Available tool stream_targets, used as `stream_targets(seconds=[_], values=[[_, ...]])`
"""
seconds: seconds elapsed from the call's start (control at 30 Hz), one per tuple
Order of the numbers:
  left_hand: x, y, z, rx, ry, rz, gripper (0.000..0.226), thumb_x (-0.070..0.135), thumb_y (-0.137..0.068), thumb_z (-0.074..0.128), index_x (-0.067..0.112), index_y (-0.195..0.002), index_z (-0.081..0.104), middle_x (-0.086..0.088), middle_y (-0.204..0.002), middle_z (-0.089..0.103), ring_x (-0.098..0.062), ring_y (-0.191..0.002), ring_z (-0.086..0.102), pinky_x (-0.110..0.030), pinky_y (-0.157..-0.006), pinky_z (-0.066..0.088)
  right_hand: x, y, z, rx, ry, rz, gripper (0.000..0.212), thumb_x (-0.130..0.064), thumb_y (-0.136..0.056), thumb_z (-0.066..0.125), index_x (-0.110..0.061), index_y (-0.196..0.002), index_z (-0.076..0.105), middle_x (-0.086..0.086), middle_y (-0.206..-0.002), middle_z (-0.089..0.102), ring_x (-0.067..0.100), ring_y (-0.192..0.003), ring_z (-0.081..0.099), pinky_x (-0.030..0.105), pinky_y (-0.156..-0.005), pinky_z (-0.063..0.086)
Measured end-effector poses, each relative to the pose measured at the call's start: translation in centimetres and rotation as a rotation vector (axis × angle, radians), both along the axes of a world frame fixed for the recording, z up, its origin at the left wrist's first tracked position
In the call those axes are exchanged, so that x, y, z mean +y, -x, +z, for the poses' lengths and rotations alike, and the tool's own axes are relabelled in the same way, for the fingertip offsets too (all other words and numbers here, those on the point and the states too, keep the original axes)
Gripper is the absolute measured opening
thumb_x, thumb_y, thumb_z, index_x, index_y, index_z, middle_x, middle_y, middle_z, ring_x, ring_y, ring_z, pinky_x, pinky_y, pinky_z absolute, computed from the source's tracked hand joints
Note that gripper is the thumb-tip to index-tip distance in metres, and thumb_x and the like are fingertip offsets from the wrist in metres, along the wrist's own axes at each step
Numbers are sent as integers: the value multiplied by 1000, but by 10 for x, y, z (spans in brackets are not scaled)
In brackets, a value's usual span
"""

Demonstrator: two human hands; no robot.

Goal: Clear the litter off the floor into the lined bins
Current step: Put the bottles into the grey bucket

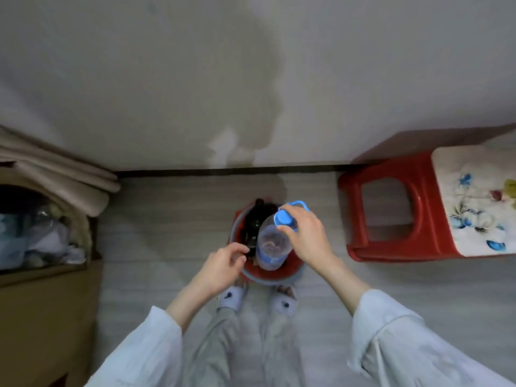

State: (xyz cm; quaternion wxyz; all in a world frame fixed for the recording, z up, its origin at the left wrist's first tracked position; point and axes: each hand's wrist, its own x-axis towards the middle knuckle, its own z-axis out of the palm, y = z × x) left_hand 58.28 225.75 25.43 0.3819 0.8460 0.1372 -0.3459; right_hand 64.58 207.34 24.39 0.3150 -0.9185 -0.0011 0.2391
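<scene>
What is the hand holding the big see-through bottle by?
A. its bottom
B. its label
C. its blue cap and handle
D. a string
C: the right hand grips the blue cap at the top of the clear bottle, which stands in the red bin.

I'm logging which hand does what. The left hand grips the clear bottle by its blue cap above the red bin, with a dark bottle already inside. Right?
Not quite: the right hand grips the clear bottle by its blue cap, as the head view shows. The rest holds: it's above the red bin, dark bottle inside.
</scene>
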Motion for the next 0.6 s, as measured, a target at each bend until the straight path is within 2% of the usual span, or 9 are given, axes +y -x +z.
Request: stream_targets(seconds=[0.1, 0.17, 0.23, 0.33, 0.4, 0.43, 0.5, 0.53, 0.6], values=[[-8, 6, -43, 24, 6, 97, 28, 10, -92, 52, 12, -120, 56, -2, -96, 64, -20, -93, 63, -22, -85, 44, 1, -13, -47, 38, 4, 68, 45, -24, -85, 61, -19, -129, 53, 2, -131, 56, 25, -120, 49, 39, -97, 41], [-10, 10, -74, 52, 2, 149, 33, 9, -92, 51, 10, -125, 51, -4, -98, 63, -23, -94, 63, -23, -84, 44, 6, -19, -79, 64, 14, 109, 46, -26, -85, 61, -20, -130, 52, 2, -131, 56, 25, -121, 49, 37, -95, 41], [-9, 11, -97, 75, 22, 183, 39, 8, -92, 51, 9, -131, 47, -10, -110, 62, -28, -98, 62, -30, -91, 47, 12, -22, -100, 76, 7, 121, 47, -28, -86, 61, -21, -132, 50, 3, -131, 56, 25, -121, 49, 34, -95, 39], [-10, 13, -123, 120, 92, 160, 52, 7, -92, 51, 14, -141, 35, -7, -130, 49, -30, -113, 55, -34, -96, 45, 25, -28, -121, 70, -47, 36, 53, -29, -88, 59, -24, -138, 41, 4, -132, 56, 26, -119, 52, 35, -94, 41], [-13, 11, -136, 120, 143, 112, 59, 7, -92, 52, 13, -145, 27, -9, -144, 36, -26, -132, 40, -40, -106, 39, 31, -30, -131, 84, -63, -11, 51, -26, -90, 58, -21, -136, 37, 6, -130, 57, 30, -117, 54, 39, -92, 44], [-15, 9, -141, 112, 143, 77, 61, 7, -92, 52, 12, -146, 24, -9, -149, 29, -22, -137, 32, -37, -111, 33, 32, -30, -134, 88, -46, 14, 47, -24, -91, 56, -18, -134, 38, 8, -128, 58, 33, -116, 54, 41, -90, 46], [-20, 3, -149, 96, 138, 33, 64, 8, -92, 51, 10, -147, 18, -9, -154, 19, -17, -143, 18, -22, -114, 15, 31, -30, -140, 89, -28, 86, 43, -20, -93, 51, -16, -134, 40, 11, -132, 54, 32, -119, 52, 44, -94, 45], [-22, -1, -153, 96, 135, 31, 66, 9, -93, 51, 9, -148, 15, -9, -156, 14, -16, -145, 12, -17, -111, 9, 31, -30, -143, 82, -33, 117, 44, -16, -94, 49, -14, -137, 40, 11, -139, 48, 29, -126, 47, 42, -102, 41], [-23, -7, -162, 106, 128, 39, 70, 12, -94, 50, 8, -148, 6, -8, -157, 4, -15, -145, 3, -16, -111, 4, 31, -34, -149, 36, -10, 224, 46, -8, -95, 44, -7, -141, 37, 9, -151, 31, 22, -140, 28, 28, -113, 23]])
